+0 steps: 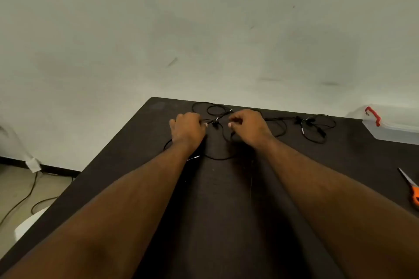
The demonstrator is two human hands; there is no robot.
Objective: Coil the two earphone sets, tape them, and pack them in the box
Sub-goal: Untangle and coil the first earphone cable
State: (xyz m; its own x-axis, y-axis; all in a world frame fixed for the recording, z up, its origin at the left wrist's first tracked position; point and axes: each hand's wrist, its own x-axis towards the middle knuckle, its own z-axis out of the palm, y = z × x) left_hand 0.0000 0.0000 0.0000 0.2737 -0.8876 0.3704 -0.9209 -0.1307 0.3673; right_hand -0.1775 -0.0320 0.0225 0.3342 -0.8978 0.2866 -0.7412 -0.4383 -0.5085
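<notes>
Thin black earphone cable (215,120) sprawls in loose loops at twelve o'clock on the matte dark table (217,199). Left hand (187,130) and right hand (248,128), fingers curled, pinch it.

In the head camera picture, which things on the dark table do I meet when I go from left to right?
Left hand → right hand, both on the first black earphone set → second black earphone set → clear plastic box with a red latch → orange-handled scissors, partly cut off by the right edge.
</notes>
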